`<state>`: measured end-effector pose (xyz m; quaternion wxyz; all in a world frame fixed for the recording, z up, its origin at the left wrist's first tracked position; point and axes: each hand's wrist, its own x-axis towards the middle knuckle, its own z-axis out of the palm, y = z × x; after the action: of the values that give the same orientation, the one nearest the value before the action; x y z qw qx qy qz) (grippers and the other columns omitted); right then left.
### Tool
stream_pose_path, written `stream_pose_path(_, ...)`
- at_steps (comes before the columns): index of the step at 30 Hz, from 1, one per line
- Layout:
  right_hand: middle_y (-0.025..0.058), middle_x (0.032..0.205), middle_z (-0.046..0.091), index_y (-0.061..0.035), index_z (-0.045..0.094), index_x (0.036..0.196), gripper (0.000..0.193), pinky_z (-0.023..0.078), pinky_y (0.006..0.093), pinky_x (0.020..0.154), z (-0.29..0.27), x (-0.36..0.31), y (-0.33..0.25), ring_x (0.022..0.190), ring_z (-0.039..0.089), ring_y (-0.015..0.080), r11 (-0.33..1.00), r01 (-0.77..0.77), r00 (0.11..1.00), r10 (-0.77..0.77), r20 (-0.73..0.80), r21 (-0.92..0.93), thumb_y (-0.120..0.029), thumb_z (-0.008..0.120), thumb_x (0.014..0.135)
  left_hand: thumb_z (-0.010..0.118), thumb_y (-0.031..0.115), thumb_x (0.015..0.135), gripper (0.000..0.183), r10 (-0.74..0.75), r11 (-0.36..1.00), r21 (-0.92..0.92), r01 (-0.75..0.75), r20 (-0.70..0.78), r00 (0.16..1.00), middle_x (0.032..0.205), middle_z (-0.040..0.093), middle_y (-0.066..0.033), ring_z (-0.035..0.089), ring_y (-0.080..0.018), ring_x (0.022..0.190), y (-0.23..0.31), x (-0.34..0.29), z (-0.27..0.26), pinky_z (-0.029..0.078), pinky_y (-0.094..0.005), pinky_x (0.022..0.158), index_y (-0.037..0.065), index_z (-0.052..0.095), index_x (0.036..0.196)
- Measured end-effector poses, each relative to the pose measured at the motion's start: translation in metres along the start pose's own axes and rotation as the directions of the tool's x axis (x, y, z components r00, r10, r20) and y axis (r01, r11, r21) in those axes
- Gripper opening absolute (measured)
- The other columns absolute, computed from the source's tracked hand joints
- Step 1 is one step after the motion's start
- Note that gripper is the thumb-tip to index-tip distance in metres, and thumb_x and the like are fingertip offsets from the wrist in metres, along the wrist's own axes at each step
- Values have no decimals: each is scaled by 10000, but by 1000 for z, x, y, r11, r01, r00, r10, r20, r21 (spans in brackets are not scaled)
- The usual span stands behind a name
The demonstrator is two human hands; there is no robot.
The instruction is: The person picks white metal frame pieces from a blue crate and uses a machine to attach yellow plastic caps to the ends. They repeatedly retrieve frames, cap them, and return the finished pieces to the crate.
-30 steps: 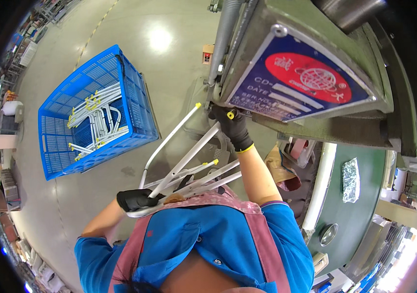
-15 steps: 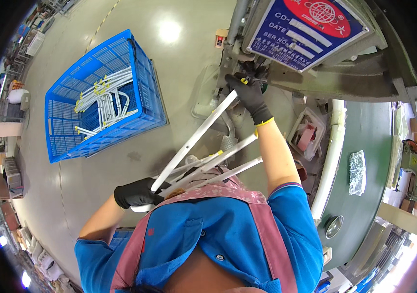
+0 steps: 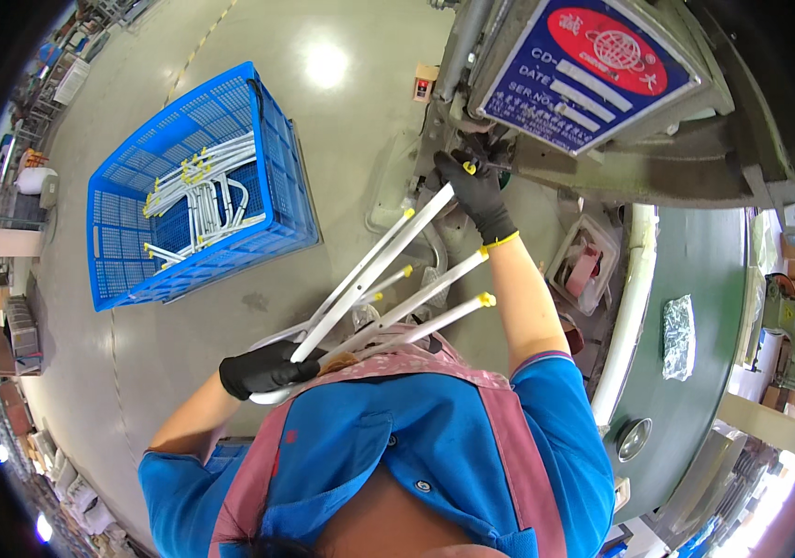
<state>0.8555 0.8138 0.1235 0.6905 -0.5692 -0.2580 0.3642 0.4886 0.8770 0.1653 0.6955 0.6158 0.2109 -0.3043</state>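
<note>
My left hand (image 3: 269,369), in a black glove, is closed round the lower end of a white metal tube (image 3: 386,261) with small holes along it. The tube slants up and right to my right hand (image 3: 479,197), also black-gloved, whose fingers are closed about its upper end. A yellow cap shows there, close beside dark machine parts (image 3: 486,147). More white tubes (image 3: 416,298) with yellow-capped ends lie over my lap, below and beside the held one. Some run back under my left hand; how they join is hidden.
A blue plastic crate (image 3: 287,191) on the floor at left holds several bent white tubes (image 3: 202,191) with yellow ends. A heavy machine with a blue-and-red plate (image 3: 593,79) overhangs at upper right. Beside me are a bin (image 3: 588,265) and a green table (image 3: 667,400).
The upper ends of the tubes over my lap have spread apart, and more yellow caps show. Both hands keep their hold on the tube. The whole view has shifted slightly.
</note>
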Motion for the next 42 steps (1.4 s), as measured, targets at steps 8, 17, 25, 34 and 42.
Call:
stream_pose_path(8,4,631,585,-55,634,721,133,426,251,527,-3,1,-2,577,550,95,988,-46,999,46,0,-144,-134,668,823,546,348,921,512,-14,981,-195,10,-16,1000,1095,609,-106,553,-146,973,0,-17,1,442,-281,860,-26,502,1268)
stream_pose_path(17,14,662,596,-47,603,741,117,447,251,530,4,-5,4,590,581,110,1000,-6,994,6,-105,7,-87,696,801,653,334,844,521,180,941,-293,-169,10,984,1115,617,-89,550,-158,988,-55,28,9,425,-297,901,-19,560,1215)
stream_pose_path(25,47,622,595,-26,600,705,139,439,269,512,-11,8,27,559,573,124,975,49,998,-40,47,-216,-89,632,825,586,315,874,534,18,974,-226,-4,58,998,1144,594,-97,523,-148,1023,-65,36,-2,405,-268,904,-33,504,1270)
stream_pose_path(34,2,631,547,-89,511,660,225,448,263,519,-12,4,37,576,569,113,999,-29,999,30,12,-43,-119,626,851,536,287,908,454,115,957,-259,-133,-82,990,1128,611,-94,541,-157,1019,-38,16,18,409,-286,905,-18,535,1245)
stream_pose_path(42,46,877,633,-6,605,1025,278,477,280,737,-31,-16,25,794,581,123,883,143,989,-146,28,-448,-221,641,853,578,323,905,428,195,965,-145,-218,-157,968,1078,629,-100,564,-160,953,-30,24,18,435,-274,858,2,583,1187)
